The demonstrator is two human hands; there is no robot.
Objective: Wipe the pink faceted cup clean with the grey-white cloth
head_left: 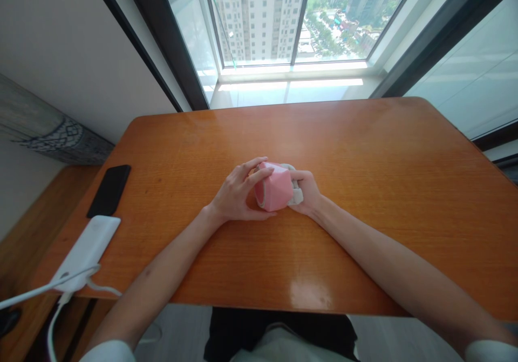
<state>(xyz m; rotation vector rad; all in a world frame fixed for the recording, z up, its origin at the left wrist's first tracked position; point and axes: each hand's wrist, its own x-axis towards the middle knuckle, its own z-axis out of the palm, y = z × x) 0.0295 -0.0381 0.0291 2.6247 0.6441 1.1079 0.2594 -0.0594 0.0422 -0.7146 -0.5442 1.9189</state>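
Over the middle of the surface (364, 151), the pink piece (279, 189) looks light, stiff and smooth, best held by its sides, as the left hand (236, 190) cups it and the right hand (309, 193) pinches its white part (297, 196).

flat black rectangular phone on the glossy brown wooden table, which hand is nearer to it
Left. The left hand is right of the phone, apart from it, touching the pink faceted object; the right hand is farther right, at the white piece beside that object.
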